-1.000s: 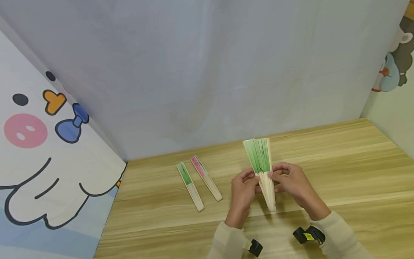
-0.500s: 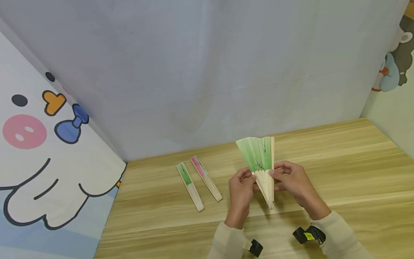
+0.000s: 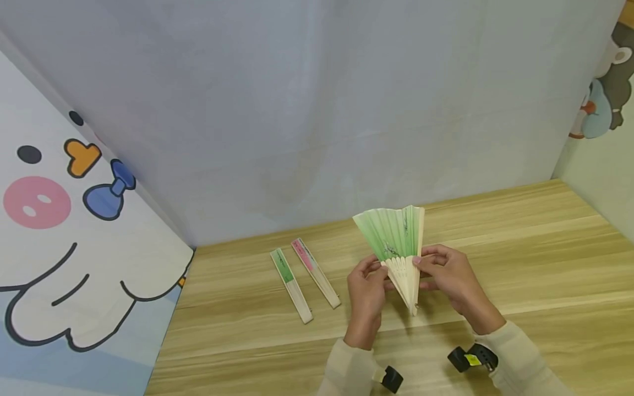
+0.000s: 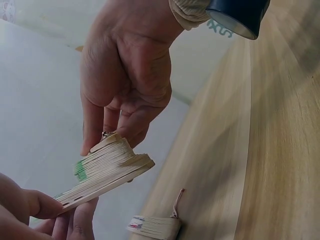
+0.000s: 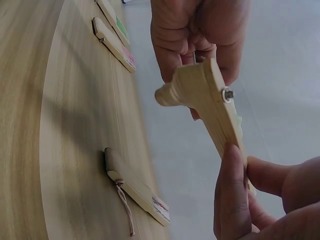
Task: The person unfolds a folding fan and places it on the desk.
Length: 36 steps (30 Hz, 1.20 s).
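Note:
A green hand fan (image 3: 390,234), partly spread, is held over the table with its pale ribs converging toward the person. My left hand (image 3: 365,291) pinches its left outer rib between thumb and fingers. On the other side my right hand (image 3: 448,274) grips the right edge, where several ribs are still stacked. A metal pivot (image 5: 228,94) shows at the fan's narrow end in the right wrist view. Left of the hands lie a folded green fan (image 3: 291,283) and a folded pink fan (image 3: 315,271), side by side.
Another folded fan (image 5: 137,187) with a cord loop lies on the wooden table (image 3: 228,335) under the hands; the held fan and hands hide it from the head view. A grey cloth wall (image 3: 307,121) rises behind the table, and a cartoon panel (image 3: 99,247) stands at left.
The green fan has spread wider, its left edge swinging out to the left. My left hand has shifted slightly left with it, while the right hand has moved only a little.

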Motion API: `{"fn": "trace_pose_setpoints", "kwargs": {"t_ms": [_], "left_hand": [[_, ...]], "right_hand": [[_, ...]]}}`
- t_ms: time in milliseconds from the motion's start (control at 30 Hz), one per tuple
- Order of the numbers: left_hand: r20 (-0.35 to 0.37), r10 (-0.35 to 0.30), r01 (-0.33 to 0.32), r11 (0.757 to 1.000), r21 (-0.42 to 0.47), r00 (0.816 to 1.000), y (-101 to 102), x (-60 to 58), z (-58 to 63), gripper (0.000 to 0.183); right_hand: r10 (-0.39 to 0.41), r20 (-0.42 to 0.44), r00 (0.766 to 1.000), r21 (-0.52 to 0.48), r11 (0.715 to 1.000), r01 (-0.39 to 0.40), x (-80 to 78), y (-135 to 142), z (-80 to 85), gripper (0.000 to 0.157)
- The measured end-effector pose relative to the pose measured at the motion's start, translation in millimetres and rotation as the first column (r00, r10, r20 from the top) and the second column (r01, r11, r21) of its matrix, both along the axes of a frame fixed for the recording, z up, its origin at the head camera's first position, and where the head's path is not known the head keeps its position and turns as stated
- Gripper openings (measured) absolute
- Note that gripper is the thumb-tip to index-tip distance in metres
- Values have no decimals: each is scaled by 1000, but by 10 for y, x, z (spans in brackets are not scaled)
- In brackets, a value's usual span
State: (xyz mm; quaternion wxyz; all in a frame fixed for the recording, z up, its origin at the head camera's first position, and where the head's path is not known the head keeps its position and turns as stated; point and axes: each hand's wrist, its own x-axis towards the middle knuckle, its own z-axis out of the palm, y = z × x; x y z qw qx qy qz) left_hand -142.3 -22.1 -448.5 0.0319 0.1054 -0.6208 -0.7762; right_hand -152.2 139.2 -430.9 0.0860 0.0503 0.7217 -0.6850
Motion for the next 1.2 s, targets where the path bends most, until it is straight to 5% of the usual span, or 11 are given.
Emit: {"fn": "trace_pose_setpoints", "kwargs": {"t_ms": [1200], "left_hand": [[83, 120, -135, 968, 210, 989, -29, 21, 30, 29]], "right_hand": [[-92, 21, 996, -131, 987, 94, -32, 65, 35, 31]]}}
